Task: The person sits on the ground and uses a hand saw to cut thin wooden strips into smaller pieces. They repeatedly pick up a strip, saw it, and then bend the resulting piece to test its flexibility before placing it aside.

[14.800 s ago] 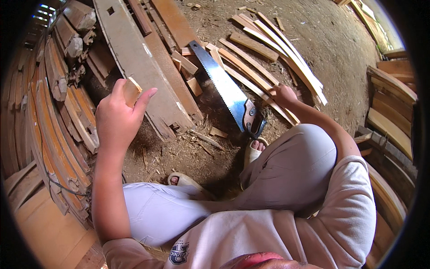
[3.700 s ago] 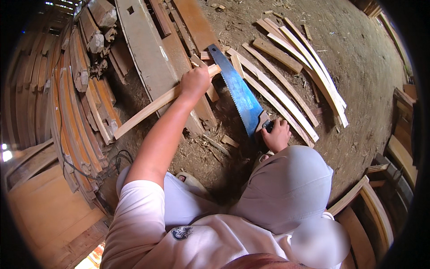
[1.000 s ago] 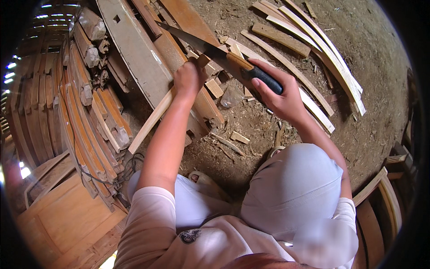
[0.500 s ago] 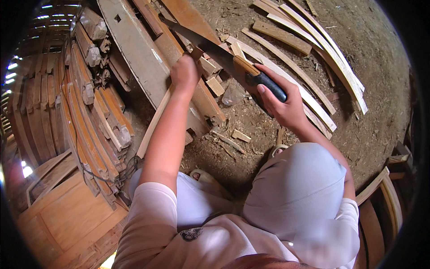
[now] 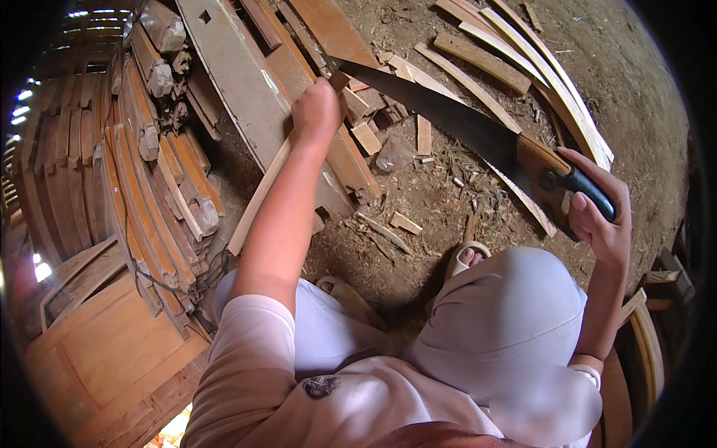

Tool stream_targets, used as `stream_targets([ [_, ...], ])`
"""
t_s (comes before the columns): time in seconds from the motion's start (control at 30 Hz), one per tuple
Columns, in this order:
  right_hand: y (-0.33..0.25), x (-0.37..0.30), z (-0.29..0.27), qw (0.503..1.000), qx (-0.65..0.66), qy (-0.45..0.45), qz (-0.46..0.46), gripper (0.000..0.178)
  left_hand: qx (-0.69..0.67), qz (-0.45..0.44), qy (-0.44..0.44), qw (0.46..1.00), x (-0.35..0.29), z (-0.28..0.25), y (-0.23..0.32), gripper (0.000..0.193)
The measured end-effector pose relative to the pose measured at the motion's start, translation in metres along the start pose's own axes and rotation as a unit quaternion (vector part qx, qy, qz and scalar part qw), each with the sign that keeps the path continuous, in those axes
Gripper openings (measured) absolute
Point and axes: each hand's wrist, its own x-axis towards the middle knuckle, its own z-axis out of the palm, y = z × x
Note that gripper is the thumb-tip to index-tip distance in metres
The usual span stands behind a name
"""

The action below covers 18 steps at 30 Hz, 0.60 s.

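Note:
My right hand (image 5: 606, 220) is wrapped round the black and wooden handle of a hand saw (image 5: 448, 108), out to the right. The dark blade points up and left, and its narrow tip lies by the end of a wooden strip (image 5: 260, 194). That strip is gripped in my left hand (image 5: 319, 112), closed just short of the blade tip. It slants down and left beside my forearm, partly hidden by it. Under my left hand are long boards, one of them a grey-brown plank (image 5: 237, 89) with square holes. Whether the teeth touch the strip I cannot tell.
Small wood offcuts (image 5: 366, 139) and a clear plastic bag (image 5: 394, 155) lie on the dirt floor ahead of my feet. Long pale slats (image 5: 560, 82) rest at the far right. Stacked timber (image 5: 134, 201) and a wooden panel (image 5: 112, 336) stand at my left.
My right hand has drawn the saw back to the right and slightly down, so more of the blade shows. My left hand still holds the strip, nearly in place.

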Motion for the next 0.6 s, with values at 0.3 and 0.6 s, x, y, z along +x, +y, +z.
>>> stream_targets([
  [0.3,0.0,0.048,0.08,0.998,0.06,-0.02,-0.01,0.046,-0.007,-0.033,0.002,0.999,0.002,-0.004,0.003,0.029],
  [0.6,-0.013,0.075,0.1,0.996,0.028,-0.001,-0.087,0.044,0.102,0.019,0.003,0.995,-0.001,0.005,-0.007,0.031],
])
